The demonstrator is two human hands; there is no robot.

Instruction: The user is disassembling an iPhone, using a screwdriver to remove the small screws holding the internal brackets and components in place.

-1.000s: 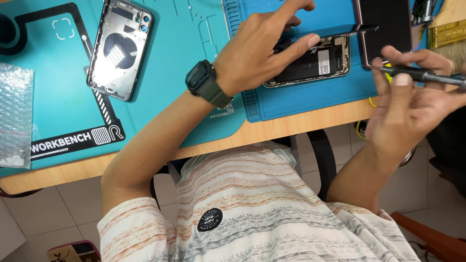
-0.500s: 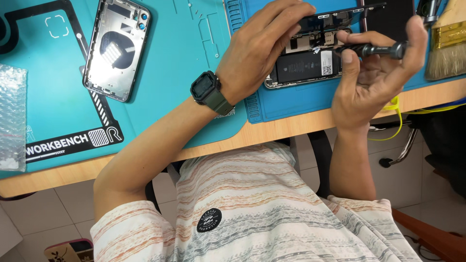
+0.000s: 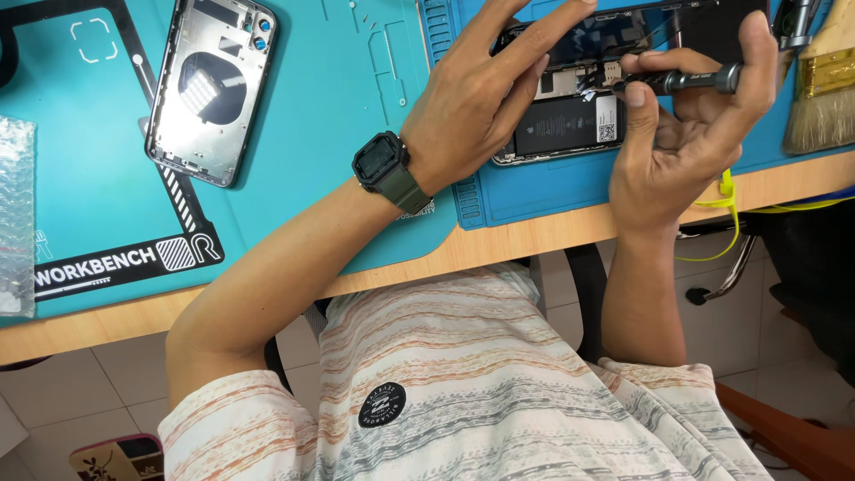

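An opened phone [image 3: 561, 125] with its dark battery and circuit parts showing lies on a blue repair mat [image 3: 552, 191]. My left hand [image 3: 472, 98], with a dark green wristwatch [image 3: 387, 169] on the wrist, rests its fingers on the phone's left end and top edge. My right hand [image 3: 686, 134] grips a dark screwdriver [image 3: 686, 82] held level, its tip on the phone's inner parts near the middle. The phone's far end is hidden behind my fingers.
An empty phone back housing [image 3: 209, 89] lies on a teal work mat [image 3: 338, 116] to the left. Bubble wrap [image 3: 16, 214] lies at the far left, and a brush [image 3: 819, 89] at the right. A yellow cable [image 3: 726, 191] hangs over the wooden table edge [image 3: 534, 236].
My right hand has come in from the right with the screwdriver and set its tip on the phone's insides. My left hand has stayed on the phone.
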